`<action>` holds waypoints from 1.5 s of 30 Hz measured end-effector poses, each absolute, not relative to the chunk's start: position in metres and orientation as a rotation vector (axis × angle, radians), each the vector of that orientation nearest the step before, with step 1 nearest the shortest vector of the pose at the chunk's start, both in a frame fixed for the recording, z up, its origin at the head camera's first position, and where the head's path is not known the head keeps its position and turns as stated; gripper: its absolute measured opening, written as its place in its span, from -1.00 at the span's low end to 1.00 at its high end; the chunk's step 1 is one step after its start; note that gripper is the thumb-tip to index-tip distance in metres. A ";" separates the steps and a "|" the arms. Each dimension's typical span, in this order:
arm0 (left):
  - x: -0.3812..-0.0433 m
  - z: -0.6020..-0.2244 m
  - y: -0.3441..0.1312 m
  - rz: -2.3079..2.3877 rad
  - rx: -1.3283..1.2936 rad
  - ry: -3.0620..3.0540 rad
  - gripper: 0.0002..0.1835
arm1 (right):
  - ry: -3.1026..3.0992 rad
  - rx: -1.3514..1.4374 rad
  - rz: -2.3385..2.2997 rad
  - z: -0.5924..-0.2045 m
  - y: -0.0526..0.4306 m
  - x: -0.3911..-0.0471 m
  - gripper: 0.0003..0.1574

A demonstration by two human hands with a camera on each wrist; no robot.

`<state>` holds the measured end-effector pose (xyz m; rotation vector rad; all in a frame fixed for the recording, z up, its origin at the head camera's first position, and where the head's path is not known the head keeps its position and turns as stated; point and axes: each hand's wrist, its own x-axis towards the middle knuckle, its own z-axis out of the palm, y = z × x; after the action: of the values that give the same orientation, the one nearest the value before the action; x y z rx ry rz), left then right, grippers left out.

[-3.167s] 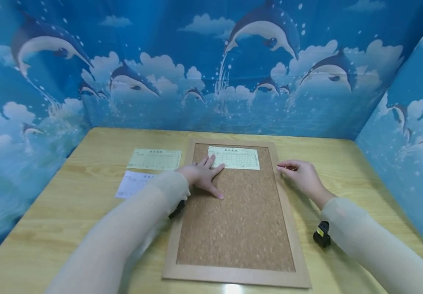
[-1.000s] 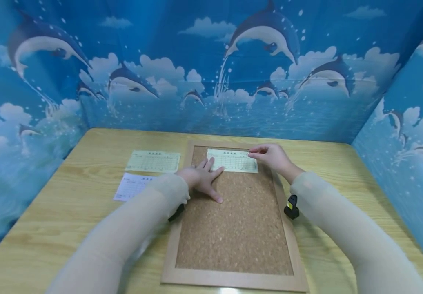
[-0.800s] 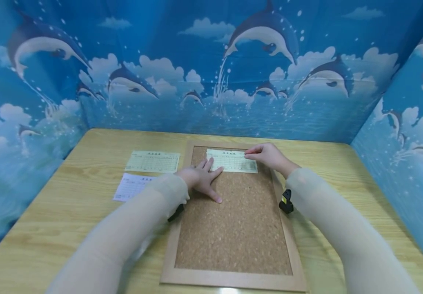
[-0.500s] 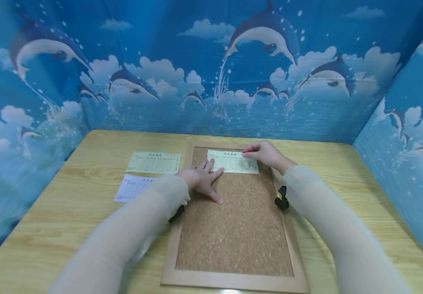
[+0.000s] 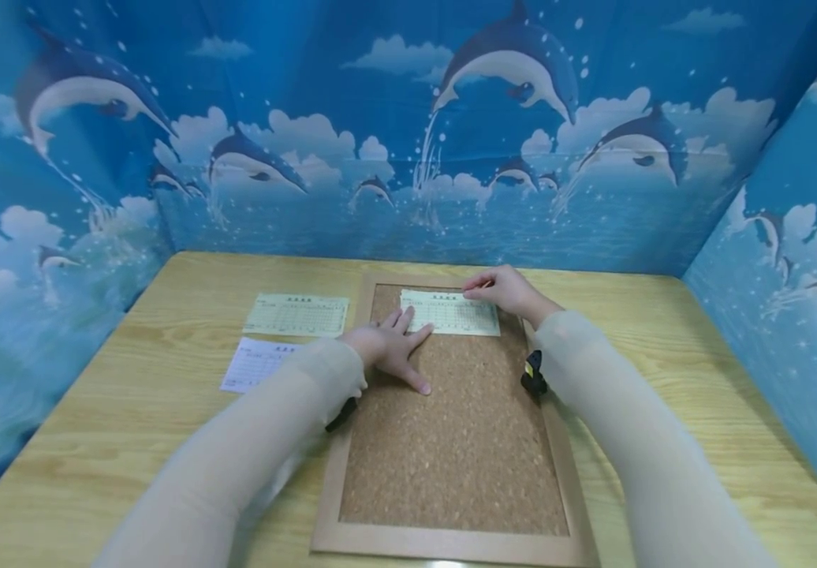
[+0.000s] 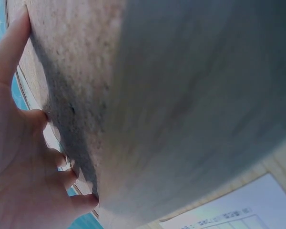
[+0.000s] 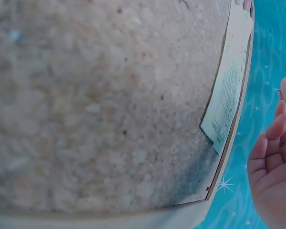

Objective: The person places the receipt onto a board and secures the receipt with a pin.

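A framed corkboard [image 5: 454,442] lies on the table, with a pale green printed slip [image 5: 461,317] near its far end. My left hand [image 5: 396,347] rests on the board with fingers spread. Its fingertips press the slip's left part, and its thumb touches bare cork. At the slip's far edge, right of its middle, my right hand [image 5: 511,293] pinches a small push pin between thumb and forefinger. The fingers hide most of the pin; only a thin tip [image 7: 279,89] shows in the right wrist view. Whether that tip touches the paper, I cannot tell.
Left of the board, a second pale green slip [image 5: 297,314] and a white slip [image 5: 255,364] lie on the wooden table [image 5: 117,379]. The left sleeve covers part of the white one. A blue dolphin-print curtain [image 5: 352,213] encloses the back and sides.
My right hand came from beyond the board's right edge over to the slip, then slid slightly left along its far edge. My left hand stayed in place.
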<state>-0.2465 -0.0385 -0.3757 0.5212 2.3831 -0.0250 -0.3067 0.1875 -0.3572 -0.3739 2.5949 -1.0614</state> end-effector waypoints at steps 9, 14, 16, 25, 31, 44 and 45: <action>-0.237 -0.367 -0.040 -0.002 0.560 2.394 0.26 | 2.597 -0.336 -1.065 -0.358 0.184 -0.310 -0.66; -0.236 -0.365 -0.039 0.003 0.558 2.389 0.26 | 2.605 -0.330 -1.050 -0.362 0.182 -0.314 -0.68; -0.239 -0.369 -0.039 0.000 0.555 2.388 0.27 | 2.606 -0.324 -1.048 -0.363 0.181 -0.315 -0.69; -0.246 -0.380 -0.038 -0.014 0.540 2.392 0.30 | 2.579 -0.311 -1.050 -0.364 0.179 -0.317 -0.70; -0.245 -0.377 -0.039 -0.035 0.525 2.389 0.28 | 2.571 -0.277 -1.055 -0.363 0.173 -0.320 -0.70; -0.242 -0.369 -0.039 -0.026 0.572 2.397 0.28 | 2.620 -0.259 -1.007 -0.364 0.167 -0.324 -0.68; -0.242 -0.370 -0.039 -0.024 0.574 2.398 0.28 | 2.626 -0.259 -1.001 -0.364 0.167 -0.324 -0.68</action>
<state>-0.2421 -0.0390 -0.3697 0.5739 2.3983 -0.0240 -0.3240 0.1670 -0.3642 -0.2587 2.6258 -1.0013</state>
